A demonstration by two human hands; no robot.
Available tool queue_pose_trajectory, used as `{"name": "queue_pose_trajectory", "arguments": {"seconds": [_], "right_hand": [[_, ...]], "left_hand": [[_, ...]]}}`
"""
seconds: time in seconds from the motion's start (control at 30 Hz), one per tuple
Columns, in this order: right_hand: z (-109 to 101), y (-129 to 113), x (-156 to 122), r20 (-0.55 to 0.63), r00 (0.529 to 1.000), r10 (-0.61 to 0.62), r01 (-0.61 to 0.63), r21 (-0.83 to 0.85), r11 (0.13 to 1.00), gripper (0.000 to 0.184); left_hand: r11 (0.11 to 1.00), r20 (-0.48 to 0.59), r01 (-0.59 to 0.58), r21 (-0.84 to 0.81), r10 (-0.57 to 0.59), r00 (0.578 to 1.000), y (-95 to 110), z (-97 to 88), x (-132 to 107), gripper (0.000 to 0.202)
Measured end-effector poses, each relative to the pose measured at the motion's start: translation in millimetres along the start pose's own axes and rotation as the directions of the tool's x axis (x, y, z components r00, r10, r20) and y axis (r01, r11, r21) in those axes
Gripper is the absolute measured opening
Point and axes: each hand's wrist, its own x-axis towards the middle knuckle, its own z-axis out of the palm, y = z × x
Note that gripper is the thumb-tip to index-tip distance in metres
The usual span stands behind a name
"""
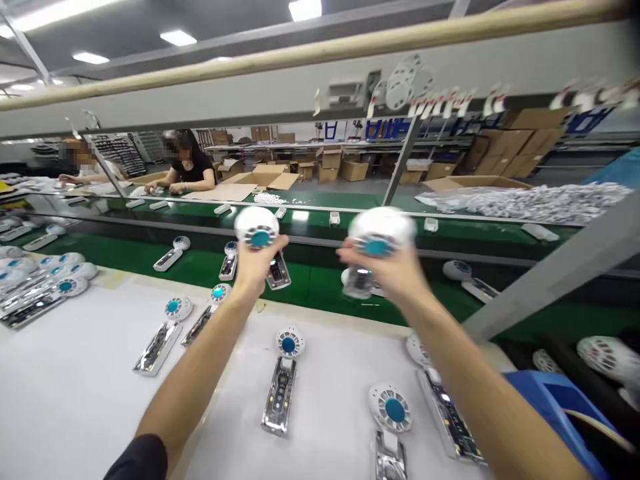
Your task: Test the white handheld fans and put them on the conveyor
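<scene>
Nearest, on a white worktable (75,400), lie handheld fans with teal hubs and exposed circuit boards, including one central fan (281,393) between the person's forearms; more cluster at the left. Beyond the table edge, the left hand (254,263) curls around the white head of one fan (257,225), its handle below. The right hand (393,267) similarly grips another fan (384,227), blurred. Both appear over a green conveyor belt (310,277); contact is unclear. Farther back are a black-shirted co-worker (199,167) and cardboard boxes (505,143).
</scene>
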Motion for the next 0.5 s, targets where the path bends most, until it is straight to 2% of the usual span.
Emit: {"name": "queue_pose_trajectory", "arguments": {"seconds": [0.07, 0.13, 0.2, 0.27, 0.33, 0.37, 0.43, 0.5], "right_hand": [[24, 3, 19, 0.055, 0.989, 0.139, -0.127, -0.174, 0.976, 0.026], [52, 10, 36, 0.064, 0.961, 0.27, -0.233, -0.343, 0.91, 0.027], [76, 20, 49, 0.047, 0.938, 0.343, -0.28, -0.481, 0.831, 0.03], [87, 28, 59, 0.03, 0.923, 0.383, -0.293, -0.589, 0.753, 0.031], [80, 35, 64, 0.022, 0.922, 0.387, -0.275, -0.668, 0.692, 0.032], [69, 38, 66, 0.017, 0.925, 0.38, -0.261, -0.698, 0.666, 0.033], [33, 43, 66, -0.014, 0.928, 0.372, -0.256, -0.749, 0.611, 0.036], [-12, 51, 65, -0.08, 0.911, 0.403, -0.306, -0.788, 0.534, 0.038]], "left_hand": [[0.978, 0.027, 0.134, 0.158, -0.14, 0.99, -43, 20.0, 25, 0.02], [0.929, 0.024, 0.209, 0.305, -0.227, 0.974, -77, 30.4, 41, 0.023], [0.869, -0.01, 0.238, 0.433, -0.259, 0.966, -103, 32.2, 50, 0.031], [0.798, -0.06, 0.25, 0.549, -0.26, 0.964, -125, 28.0, 56, 0.036], [0.722, -0.105, 0.238, 0.65, -0.224, 0.969, -142, 20.4, 60, 0.04], [0.687, -0.116, 0.218, 0.694, -0.192, 0.975, -148, 16.3, 62, 0.042], [0.625, -0.096, 0.139, 0.769, -0.101, 0.99, -156, 11.0, 64, 0.048], [0.572, 0.004, -0.003, 0.82, 0.0, 1.0, -155, 15.1, 63, 0.052]]}}
